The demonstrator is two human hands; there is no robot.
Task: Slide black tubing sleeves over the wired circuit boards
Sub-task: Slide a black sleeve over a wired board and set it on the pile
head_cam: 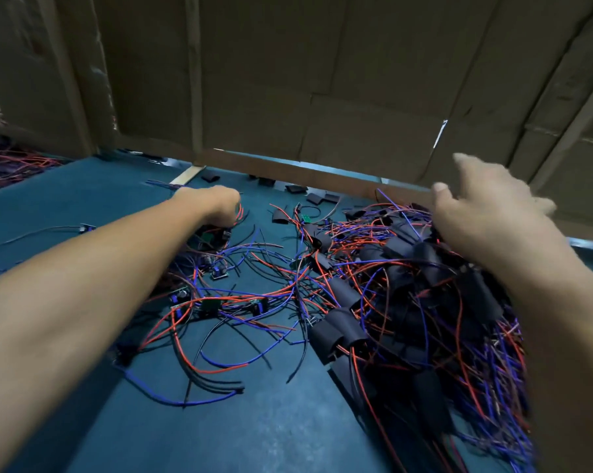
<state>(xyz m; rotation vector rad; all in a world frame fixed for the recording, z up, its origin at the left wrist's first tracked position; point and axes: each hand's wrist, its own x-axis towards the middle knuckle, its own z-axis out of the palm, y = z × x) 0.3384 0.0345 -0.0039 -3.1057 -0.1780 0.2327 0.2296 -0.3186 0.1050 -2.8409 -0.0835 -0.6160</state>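
My left hand reaches far over the blue table and its curled fingers grip a bunch of red and blue wires with a small circuit board hanging below. Bare wired circuit boards lie loose in the middle among red, blue and black wires. On the right sits a heap of boards in black tubing sleeves. My right hand hovers over the far side of that heap with fingers spread and holds nothing. Loose empty black sleeves lie near the far edge.
The blue table surface runs to cardboard walls at the back and sides. Another tangle of red and blue wires lies at the far left. A single wired board lies alone at the left.
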